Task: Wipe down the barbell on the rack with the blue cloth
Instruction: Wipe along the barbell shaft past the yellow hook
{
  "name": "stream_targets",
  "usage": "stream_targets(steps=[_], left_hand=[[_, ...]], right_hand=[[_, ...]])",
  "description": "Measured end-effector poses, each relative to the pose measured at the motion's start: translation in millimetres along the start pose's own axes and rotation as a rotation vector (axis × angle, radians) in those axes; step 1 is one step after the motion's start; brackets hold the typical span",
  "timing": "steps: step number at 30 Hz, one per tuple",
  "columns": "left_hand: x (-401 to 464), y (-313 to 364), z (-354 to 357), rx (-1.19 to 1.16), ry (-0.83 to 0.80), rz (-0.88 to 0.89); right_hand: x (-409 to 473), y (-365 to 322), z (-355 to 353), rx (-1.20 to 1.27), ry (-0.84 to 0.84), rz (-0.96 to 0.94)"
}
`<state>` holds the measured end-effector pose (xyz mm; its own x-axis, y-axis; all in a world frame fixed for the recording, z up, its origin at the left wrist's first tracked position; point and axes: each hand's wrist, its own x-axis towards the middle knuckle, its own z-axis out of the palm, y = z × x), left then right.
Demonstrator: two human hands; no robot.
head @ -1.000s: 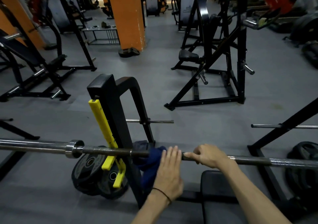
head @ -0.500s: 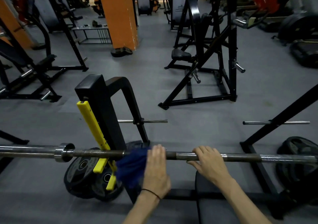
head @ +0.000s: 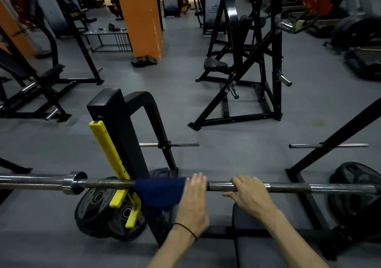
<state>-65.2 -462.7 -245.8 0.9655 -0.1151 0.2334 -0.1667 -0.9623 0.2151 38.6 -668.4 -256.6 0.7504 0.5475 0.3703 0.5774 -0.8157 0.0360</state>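
Note:
The steel barbell [head: 288,187] lies across the rack, running left to right in front of me. A dark blue cloth [head: 158,192] is draped over the bar beside the left rack upright [head: 123,144]. My left hand [head: 192,204] lies on the cloth's right edge, its straight fingers reaching over the bar. My right hand [head: 248,194] is a little to the right, fingers curled over the bare bar and thumb below it. The bar's collar [head: 72,182] shows further left.
Yellow hooks [head: 111,160] line the left upright, with weight plates [head: 97,212] leaning on the floor below. A black bench pad [head: 266,245] sits under my right arm. The right upright [head: 334,140], another plate [head: 358,187], a black machine [head: 247,72] and an orange pillar [head: 140,16] stand around.
My left hand has slid the blue cloth leftward along the bar, up to the rack upright. My right hand has kept its hold on the bar.

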Motion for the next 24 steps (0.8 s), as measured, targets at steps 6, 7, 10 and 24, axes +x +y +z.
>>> stream_targets(steps=[6,7,10,24], left_hand=[[-24,-75,-15,0.025,0.09,-0.07],[-29,-88,-18,0.06,0.102,-0.128],[-21,-76,-14,0.052,0.094,-0.295],[-32,-75,-18,0.168,0.095,-0.257]], right_hand=[[3,-1,-8,-0.014,-0.07,0.027],[3,-2,-8,-0.016,-0.065,0.027],[3,-2,-10,-0.007,-0.102,0.038],[10,-8,-43,0.1,-0.469,0.159]])
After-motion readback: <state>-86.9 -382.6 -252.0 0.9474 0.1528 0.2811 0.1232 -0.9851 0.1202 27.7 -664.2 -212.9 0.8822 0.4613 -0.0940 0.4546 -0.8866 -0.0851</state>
